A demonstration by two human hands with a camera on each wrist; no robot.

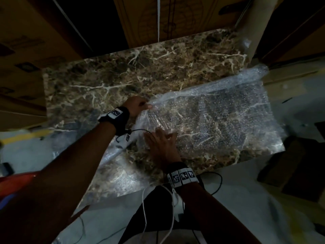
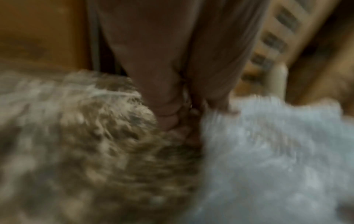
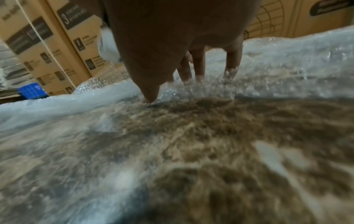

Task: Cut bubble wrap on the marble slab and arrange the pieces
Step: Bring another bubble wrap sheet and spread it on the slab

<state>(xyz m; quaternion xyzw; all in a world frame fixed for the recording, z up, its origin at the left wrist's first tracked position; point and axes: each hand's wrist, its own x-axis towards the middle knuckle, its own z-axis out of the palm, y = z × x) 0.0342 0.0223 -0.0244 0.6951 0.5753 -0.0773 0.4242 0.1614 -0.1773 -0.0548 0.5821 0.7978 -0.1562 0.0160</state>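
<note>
Head view: a sheet of bubble wrap [image 1: 219, 117] is lying spread over the right half of the brown-veined marble slab [image 1: 109, 81], its far edge bunched into a ridge and its right edge overhanging the slab. The left hand [image 1: 136, 105] is pinching the gathered left corner of the sheet between curled fingers. The right hand [image 1: 161, 143] is resting flat on the sheet's near-left part, fingers straight and spread, holding nothing. Cardboard boxes [image 1: 175, 16] are standing behind the slab, and a cardboard tube [image 1: 258, 23] is leaning at the far right corner.

Left wrist view (heavily blurred): the left hand [image 2: 178, 106] is closing its fingertips [image 2: 170, 115] on the edge of the bubble wrap [image 2: 277, 151], with bare marble slab [image 2: 76, 136] to its left.

Right wrist view: the right hand [image 3: 182, 45] is pressing straight fingertips [image 3: 199, 75] and thumb tip down on the bubble wrap [image 3: 287, 60], which is covering the marble slab [image 3: 229, 144]. Printed cardboard boxes [image 3: 57, 45] are standing beyond.
</note>
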